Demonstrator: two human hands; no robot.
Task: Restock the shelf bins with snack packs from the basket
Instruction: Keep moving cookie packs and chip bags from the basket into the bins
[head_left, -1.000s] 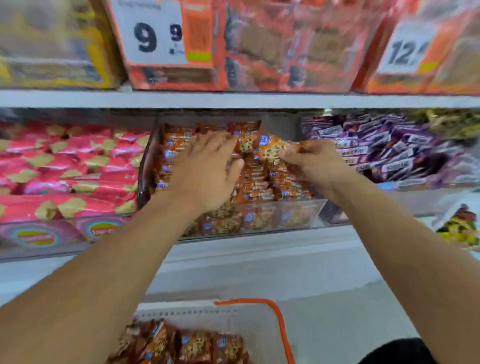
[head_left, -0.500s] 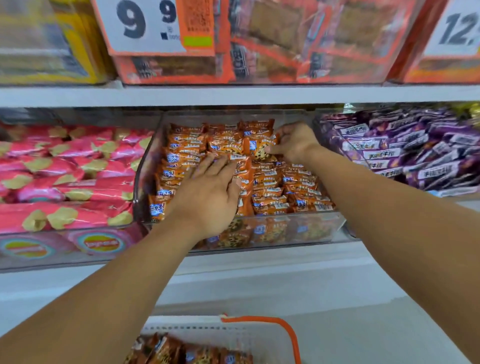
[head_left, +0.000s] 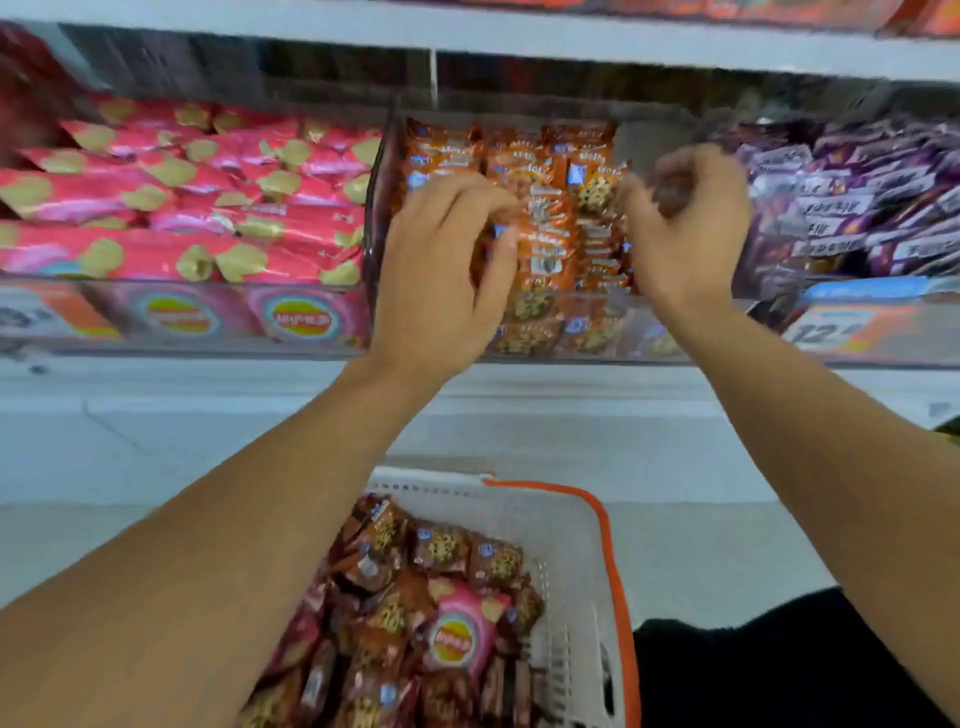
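The clear middle bin (head_left: 571, 332) on the shelf is packed with orange cookie packs (head_left: 545, 254). My left hand (head_left: 441, 275) hovers at the bin's front left over the packs, fingers loosely curled, with no pack seen in it. At the bin's right side is my right hand (head_left: 685, 228), blurred and also loosely curled, with nothing visible in it. Below, the white basket with an orange rim (head_left: 587, 525) holds several brown cookie packs (head_left: 441, 551) and a pink pack (head_left: 457, 634).
A bin of pink snack packs (head_left: 182, 208) sits left of the middle bin, and one of purple packs (head_left: 857, 208) sits right of it. An upper shelf board (head_left: 519, 36) overhangs them. A price tag (head_left: 831, 332) is at the shelf's front right. Pale floor lies beneath.
The view has tilted down, showing more of the basket. My left hand lifted off the packs and curled. My right hand drew back from the rear of the bin toward its right front.
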